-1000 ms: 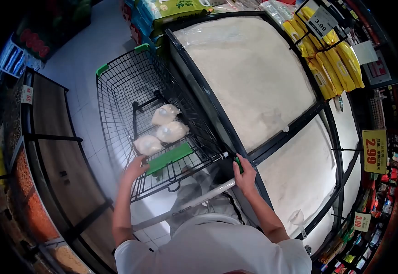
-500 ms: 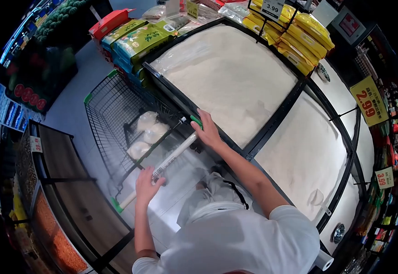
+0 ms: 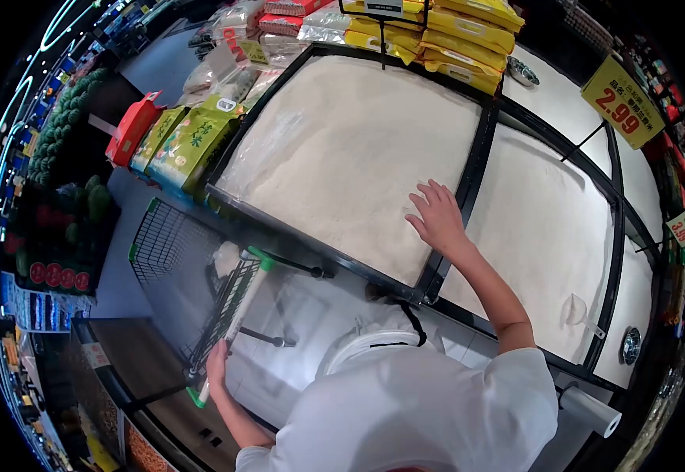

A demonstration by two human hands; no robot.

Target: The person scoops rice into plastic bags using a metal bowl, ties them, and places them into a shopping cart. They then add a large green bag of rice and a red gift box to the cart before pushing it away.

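My left hand [image 3: 217,366] is closed round the handle [image 3: 242,308] of a shopping cart at my left front. Inside the wire cart basket [image 3: 158,240] lies a white plastic-bagged item [image 3: 226,258]. My right hand [image 3: 438,219] is held out with its fingers spread and holds nothing. It hovers over the right edge of a large black-framed bin [image 3: 303,236] of white, rice-like grain. To its right is a second bin of white grain [image 3: 543,212], where a clear scoop [image 3: 573,310] rests near the front corner.
Yellow bags [image 3: 468,47] are stacked behind the bins, and green rice bags [image 3: 197,138] stand at the back left. A yellow price sign [image 3: 624,102] rises at the right. Metal bowls [image 3: 631,346] sit in the far-right bins. A plastic roll [image 3: 590,411] sticks out beside me.
My right hand has left the cart handle and reached out to the right over the grain bins. The cart has swung round to the left, my left hand still on its handle. The view has turned right.
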